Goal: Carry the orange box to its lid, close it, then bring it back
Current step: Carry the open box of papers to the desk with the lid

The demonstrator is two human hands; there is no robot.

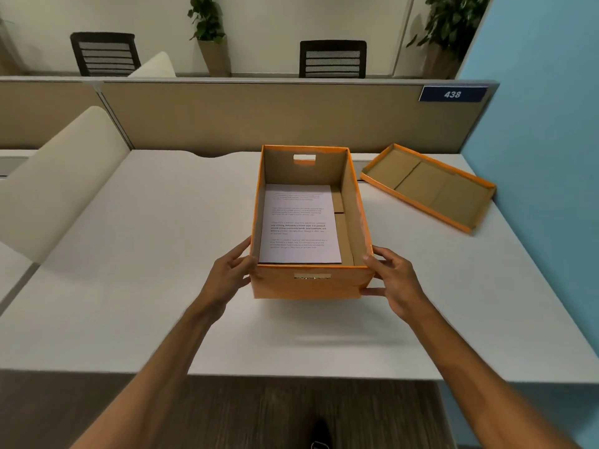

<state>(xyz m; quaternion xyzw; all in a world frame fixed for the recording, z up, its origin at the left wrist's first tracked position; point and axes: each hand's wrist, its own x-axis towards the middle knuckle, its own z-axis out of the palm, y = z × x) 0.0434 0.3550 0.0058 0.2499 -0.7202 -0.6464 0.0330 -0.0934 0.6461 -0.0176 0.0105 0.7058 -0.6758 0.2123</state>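
Orange box (311, 284), open-topped, sits mid-desk on the white table (162, 254), slightly toward 12 o'clock from the near edge; whether its base fully rests on the surface or is just lifted cannot be told, a soft shadow shows beneath. Handle cutouts show in the near and far walls. Inside, a printed paper sheet (299, 223) lies flat on the bottom, pushed to the 9 o'clock side, bare cardboard floor showing along 3 o'clock. Left hand (231, 273) grips the near left corner, thumb along the rim, fingers wrapped on the side wall. Right hand (393, 280) grips the near right corner, thumb low on the front face, fingers curled on the side wall. Both hands grasp the box. Lid (428, 186) lies upside down at about 2 o'clock from the box, apart from it, angled, its far corner near the blue wall (544, 157). Partition (259, 118) runs along 12 o'clock with a "438" sign (452, 94) at its right end.
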